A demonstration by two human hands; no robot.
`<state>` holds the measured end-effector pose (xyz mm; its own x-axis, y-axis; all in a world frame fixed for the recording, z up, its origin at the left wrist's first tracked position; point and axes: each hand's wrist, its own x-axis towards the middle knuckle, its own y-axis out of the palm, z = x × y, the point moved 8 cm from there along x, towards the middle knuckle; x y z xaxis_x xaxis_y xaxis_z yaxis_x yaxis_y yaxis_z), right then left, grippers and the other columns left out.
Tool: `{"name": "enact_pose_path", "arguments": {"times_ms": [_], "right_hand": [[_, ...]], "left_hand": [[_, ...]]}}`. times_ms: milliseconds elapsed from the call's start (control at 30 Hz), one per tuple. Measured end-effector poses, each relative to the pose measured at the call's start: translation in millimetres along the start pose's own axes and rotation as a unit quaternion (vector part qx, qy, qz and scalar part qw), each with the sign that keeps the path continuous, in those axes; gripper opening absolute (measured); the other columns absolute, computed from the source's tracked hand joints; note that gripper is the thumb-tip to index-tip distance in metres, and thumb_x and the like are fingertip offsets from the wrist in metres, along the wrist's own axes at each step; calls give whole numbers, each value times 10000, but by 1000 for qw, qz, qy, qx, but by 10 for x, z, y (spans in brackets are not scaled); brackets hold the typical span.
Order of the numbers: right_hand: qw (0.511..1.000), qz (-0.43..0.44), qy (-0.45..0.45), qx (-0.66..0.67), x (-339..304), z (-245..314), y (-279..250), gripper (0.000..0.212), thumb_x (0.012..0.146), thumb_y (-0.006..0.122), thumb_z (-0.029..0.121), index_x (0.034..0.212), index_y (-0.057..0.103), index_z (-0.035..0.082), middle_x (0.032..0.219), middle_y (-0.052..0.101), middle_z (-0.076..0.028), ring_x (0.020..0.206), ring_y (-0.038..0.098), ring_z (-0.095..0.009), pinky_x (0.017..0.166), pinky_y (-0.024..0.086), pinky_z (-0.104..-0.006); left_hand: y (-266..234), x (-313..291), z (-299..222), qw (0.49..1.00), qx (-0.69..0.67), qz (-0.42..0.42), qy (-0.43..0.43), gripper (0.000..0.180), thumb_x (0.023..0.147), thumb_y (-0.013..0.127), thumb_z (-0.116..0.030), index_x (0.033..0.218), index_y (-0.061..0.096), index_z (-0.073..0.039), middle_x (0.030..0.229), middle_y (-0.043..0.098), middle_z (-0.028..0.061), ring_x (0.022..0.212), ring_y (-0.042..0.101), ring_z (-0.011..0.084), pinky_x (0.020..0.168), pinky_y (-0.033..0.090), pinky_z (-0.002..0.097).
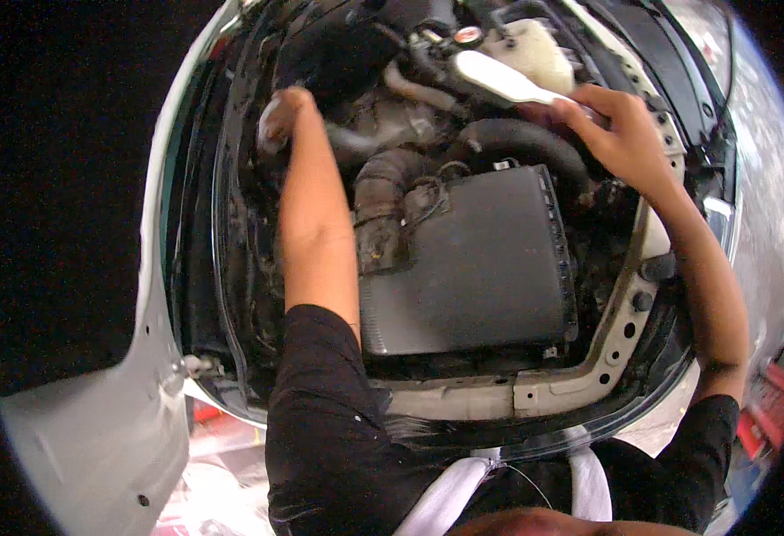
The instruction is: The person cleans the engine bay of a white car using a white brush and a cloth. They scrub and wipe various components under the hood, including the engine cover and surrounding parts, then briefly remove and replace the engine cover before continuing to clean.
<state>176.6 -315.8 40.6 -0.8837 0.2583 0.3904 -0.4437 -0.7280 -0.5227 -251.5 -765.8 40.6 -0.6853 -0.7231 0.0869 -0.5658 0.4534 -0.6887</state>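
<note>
My right hand (620,129) is closed round the near end of a long white paddle-shaped tool (508,79). Its rounded end points to the far left, over the hoses, and its white surface is too bright to show detail. My left arm reaches deep into the left side of the engine bay. There my left hand (286,114), blurred and bent downward, seems closed on something pale (269,123) that I cannot make out. Between my arms lies a black air filter box (477,263), joined to a ribbed intake hose (387,183).
A cream plastic reservoir (535,54) and a round cap (469,35) sit at the far side. A thick black hose (521,143) crosses behind the box. The pale metal frame (463,399) edges the bay in front of me. Red items (771,393) lie at the lower right.
</note>
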Motion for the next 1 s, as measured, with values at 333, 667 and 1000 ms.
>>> {"name": "enact_pose_path", "arguments": {"times_ms": [333, 667, 1000], "right_hand": [[994, -98, -44, 11, 16, -48, -244, 406, 968, 678, 424, 988, 779, 32, 773, 722, -213, 686, 727, -348, 671, 553, -431], [994, -103, 11, 12, 29, -280, -269, 425, 987, 665, 416, 969, 761, 2, 753, 711, -184, 664, 685, -285, 660, 506, -410], [993, -38, 34, 102, 16, -388, -31, 331, 1030, 678, 297, 982, 757, -21, 791, 730, -31, 685, 587, -60, 624, 460, -264]], "left_hand": [[626, -1682, -239, 996, -58, -42, 44, 749, 1036, 458, -203, 1583, 89, 150, 1640, 29, 427, 1534, 143, 566, 1262, 208, 586], [827, -2600, -424, 976, -97, 20, 192, 716, 1038, 474, -227, 1590, 167, 111, 1652, 51, 413, 1564, 84, 531, 1274, 176, 546], [108, 9, 21, 978, 65, -82, 182, 677, 1011, 453, -368, 1539, 397, 51, 1689, 197, 264, 1539, 277, 397, 1206, 345, 532]]}}
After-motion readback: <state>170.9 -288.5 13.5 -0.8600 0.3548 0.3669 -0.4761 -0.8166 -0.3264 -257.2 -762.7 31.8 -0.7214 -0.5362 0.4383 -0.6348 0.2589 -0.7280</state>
